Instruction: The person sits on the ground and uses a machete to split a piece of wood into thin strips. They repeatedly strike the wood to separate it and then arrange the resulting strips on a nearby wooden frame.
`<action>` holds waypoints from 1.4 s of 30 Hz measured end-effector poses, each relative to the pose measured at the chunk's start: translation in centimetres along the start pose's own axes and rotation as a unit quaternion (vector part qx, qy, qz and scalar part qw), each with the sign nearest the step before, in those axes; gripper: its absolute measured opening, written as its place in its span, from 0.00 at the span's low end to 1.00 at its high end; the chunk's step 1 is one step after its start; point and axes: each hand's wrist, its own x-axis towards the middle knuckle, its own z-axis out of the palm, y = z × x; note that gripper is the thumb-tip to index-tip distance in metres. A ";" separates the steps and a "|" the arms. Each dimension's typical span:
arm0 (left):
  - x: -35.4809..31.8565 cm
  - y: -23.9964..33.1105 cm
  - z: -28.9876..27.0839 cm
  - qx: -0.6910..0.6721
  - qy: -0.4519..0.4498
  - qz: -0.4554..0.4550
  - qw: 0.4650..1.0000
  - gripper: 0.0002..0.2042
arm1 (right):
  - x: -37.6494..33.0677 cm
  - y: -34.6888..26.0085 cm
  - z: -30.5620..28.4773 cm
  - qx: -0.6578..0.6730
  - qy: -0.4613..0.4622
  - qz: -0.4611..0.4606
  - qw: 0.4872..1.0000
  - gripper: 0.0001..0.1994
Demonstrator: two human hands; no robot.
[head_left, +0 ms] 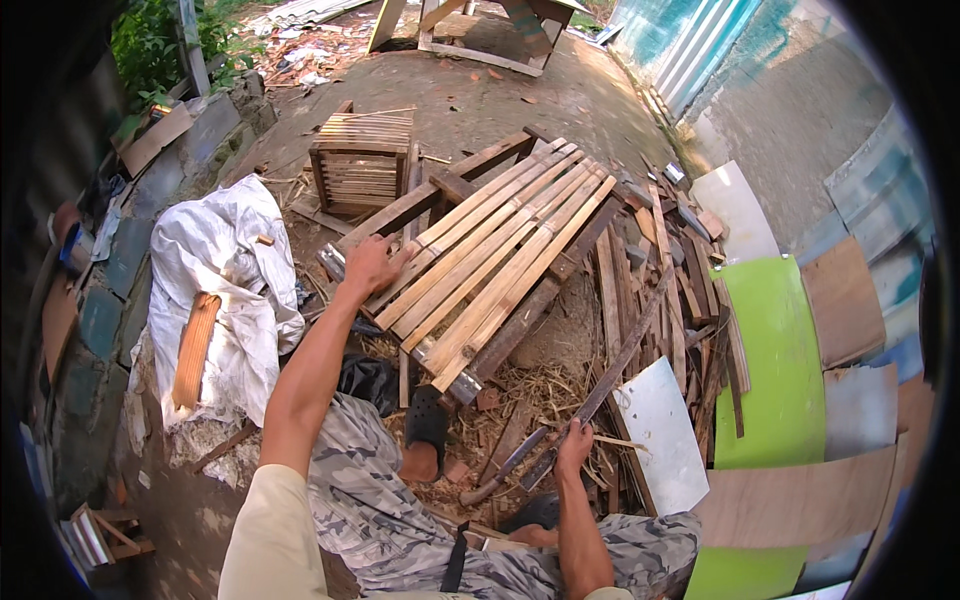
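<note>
Bamboo slats (495, 250) lie side by side across a dark wooden frame (535, 315) in front of me. My left hand (375, 265) is at the left edge of the slats, its fingers bent over the outermost one. Low and to the right, my right hand (573, 448) is closed round the lower part of a long, dark machete (628, 348). Its blade slants up and away to the right, over the scrap wood. A curved, handle-like piece (505, 475) is just left of that hand; I cannot tell whether it joins the machete.
A small slatted stool (362, 165) stands beyond the frame. On the left a white sack (225, 270) bears an orange-brown wood block (195, 350). Scrap wood (650, 290) is heaped to the right, beside a white panel (662, 435) and a green sheet (770, 360). Shavings (540, 395) litter the ground.
</note>
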 end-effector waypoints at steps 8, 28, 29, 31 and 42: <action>-10.6 11.9 -2.8 -0.223 -0.182 0.047 0.957 0.30 | -4.7 -10.3 8.5 0.095 -0.097 -0.059 0.989 0.11; -18.8 13.6 -5.5 -0.243 -0.154 -0.068 0.955 0.26 | -6.4 -11.2 13.8 0.094 -0.296 -0.141 0.940 0.25; -17.6 12.6 -6.3 -0.148 -0.127 -0.061 0.979 0.27 | -5.8 -10.6 12.7 0.076 -0.289 -0.125 0.946 0.25; -15.0 9.6 -6.3 -0.052 -0.027 -0.036 0.998 0.25 | -4.2 -8.6 10.4 0.036 -0.271 -0.100 0.957 0.25; -3.6 -0.9 -3.8 0.106 0.011 -0.014 0.994 0.25 | -1.0 2.9 4.0 -0.108 -0.176 0.004 0.978 0.21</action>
